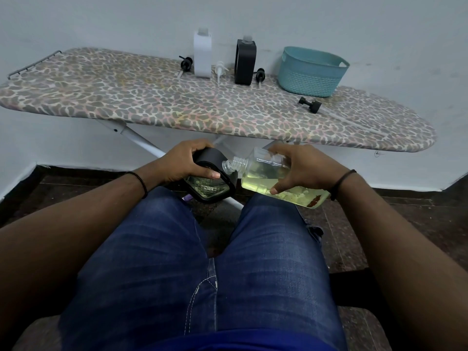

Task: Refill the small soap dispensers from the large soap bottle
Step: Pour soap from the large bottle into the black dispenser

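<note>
Large soap bottle [278, 177] gripped in right hand [301, 168], tilted (open neck leftward) against black dispenser [212, 178] gripped by left hand [187, 160], above lap.

Person seated, thighs in blue jeans pointing forward. Both bare forearms reach forward from the lower corners and converge above the knees. Left hand [183, 160]: palm down, fingers curled over the top of a black dispenser [212, 181], thumb lying across its near face. Right hand [301, 168]: fingers wrapped over a clear bottle [268, 178], thumb pressed on its near side. Dark band on each wrist. Hands near each other, not touching.
</note>
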